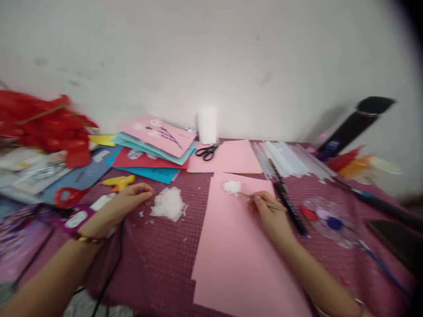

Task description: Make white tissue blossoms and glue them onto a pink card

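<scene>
My right hand (268, 210) is closed around a thin brown stick (245, 195). The stick's tip meets a small white fluffy patch (232, 187) near the top of a pink paper sheet (231, 246). To the left, my left hand (134, 198) hovers beside a flat heap of white torn bits (168, 204), its fingers curled together. Whether something small sits between those fingertips is hidden. A black marker (291, 209) lies just right of the pink sheet.
Black scissors (208, 152) rest on more pink paper at the back. Stacked cards (158, 134) and a yellow glue gun (120, 181) are at left, near a red bag (42, 123). Clear glue sticks (286, 158) and a paint palette (333, 222) lie at right. A dark cord (115, 264) runs across the front.
</scene>
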{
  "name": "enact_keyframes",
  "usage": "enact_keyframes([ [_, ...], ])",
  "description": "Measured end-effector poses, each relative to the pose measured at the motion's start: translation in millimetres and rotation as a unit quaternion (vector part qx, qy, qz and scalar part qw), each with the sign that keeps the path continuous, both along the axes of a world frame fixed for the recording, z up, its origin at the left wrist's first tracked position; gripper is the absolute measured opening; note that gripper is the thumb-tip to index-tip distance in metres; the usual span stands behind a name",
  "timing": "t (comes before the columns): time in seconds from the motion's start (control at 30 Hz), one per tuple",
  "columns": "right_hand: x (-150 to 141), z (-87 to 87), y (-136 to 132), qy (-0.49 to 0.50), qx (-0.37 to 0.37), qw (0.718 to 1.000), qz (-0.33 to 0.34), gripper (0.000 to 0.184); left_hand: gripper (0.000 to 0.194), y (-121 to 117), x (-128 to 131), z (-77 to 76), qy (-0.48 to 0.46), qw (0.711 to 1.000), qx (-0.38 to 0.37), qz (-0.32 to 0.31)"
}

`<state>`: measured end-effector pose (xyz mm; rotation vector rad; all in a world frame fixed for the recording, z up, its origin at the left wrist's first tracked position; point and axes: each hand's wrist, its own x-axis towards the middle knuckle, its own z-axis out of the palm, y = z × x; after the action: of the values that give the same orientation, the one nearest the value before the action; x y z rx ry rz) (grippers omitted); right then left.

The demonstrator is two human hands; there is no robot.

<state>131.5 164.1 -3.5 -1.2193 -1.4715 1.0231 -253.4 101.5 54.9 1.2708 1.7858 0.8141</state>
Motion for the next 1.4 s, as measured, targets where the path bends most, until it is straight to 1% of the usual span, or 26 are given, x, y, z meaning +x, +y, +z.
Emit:
enact_keyframes([
  [0.03,1,-1.7,1,-0.006,-0.004,1.0,-0.013,0.022,0.022,-5,0,-0.4,0.014,1.0,0.012,-0.021],
  [0.07,2,-3.9,2,-0.012,-0.008,1.0,-0.01,0.021,0.021,-7,1,-0.6,0.035,0.999,0.02,-0.033],
  [0.17,5,-10.8,6,-0.01,-0.015,1.0,-0.003,0.02,0.021,-7,3,-1.4,0.09,0.995,0.025,-0.046],
  [0.23,6,-12.8,7,-0.007,-0.017,1.0,0.0,0.021,0.023,-2,4,-4.5,0.142,0.989,0.039,-0.032],
  [0.3,6,-12.0,6,-0.011,-0.014,1.0,0.001,0.021,0.03,3,5,-10.3,0.196,0.98,0.046,-0.003],
  [0.37,6,-9.5,5,-0.022,-0.011,1.0,0.002,0.022,0.037,8,5,-17.3,0.22,0.975,0.025,0.013],
  [0.4,6,-8.1,4,-0.028,-0.011,1.0,0.002,0.022,0.037,11,5,-20.2,0.219,0.976,0.009,0.013],
  [0.47,5,-6.0,4,-0.032,-0.016,0.999,0.003,0.023,0.034,14,6,-22.1,0.19,0.982,-0.015,0.008],
  [0.53,4,-4.8,4,-0.03,-0.017,0.999,0.007,0.023,0.03,16,9,-17.0,0.137,0.99,-0.011,0.01],
  [0.63,3,-3.1,4,-0.03,-0.013,0.999,0.01,0.023,0.026,18,21,1.8,0.024,1.0,0.016,0.008],
  [0.7,2,-0.6,3,-0.03,-0.007,0.999,0.011,0.023,0.025,20,35,15.5,-0.031,0.999,0.022,-0.007],
  [0.77,0,2.7,2,-0.022,-0.002,1.0,0.011,0.023,0.024,25,55,24.3,-0.056,0.997,0.016,-0.043],
  [0.83,-2,5.2,1,-0.007,-0.002,1.0,0.008,0.022,0.021,33,78,25.8,-0.067,0.992,0.006,-0.107],
  [0.9,-4,5.4,1,0.011,-0.008,1.0,0.011,0.02,0.014,44,104,20.7,-0.055,0.981,-0.008,-0.185],
  [0.97,-4,3.2,3,0.03,-0.012,0.999,0.017,0.02,0.007,56,128,12.1,-0.011,0.961,-0.019,-0.276],
  [1.03,-4,0.4,5,0.047,-0.016,0.999,0.024,0.019,0.009,68,148,3.3,0.042,0.928,-0.013,-0.37],
  [1.1,-4,-1.2,6,0.055,-0.016,0.998,0.025,0.018,0.014,79,164,-4.6,0.081,0.897,0.011,-0.433],
  [1.13,-4,-1.4,6,0.056,-0.016,0.998,0.024,0.017,0.016,84,170,-8.3,0.096,0.891,0.028,-0.444],
  [1.17,-4,-1.3,6,0.057,-0.016,0.998,0.024,0.017,0.016,89,174,-12.2,0.109,0.891,0.048,-0.438],
  [1.27,-4,-0.9,6,0.068,-0.02,0.997,0.025,0.016,0.015,101,183,-25.5,0.126,0.913,0.095,-0.376],
  [1.33,-4,-0.8,7,0.078,-0.024,0.996,0.027,0.016,0.012,106,185,-35.3,0.117,0.928,0.108,-0.338],
  [1.4,-3,-0.2,7,0.086,-0.027,0.996,0.028,0.015,0.007,110,186,-44.1,0.104,0.935,0.118,-0.317],
])
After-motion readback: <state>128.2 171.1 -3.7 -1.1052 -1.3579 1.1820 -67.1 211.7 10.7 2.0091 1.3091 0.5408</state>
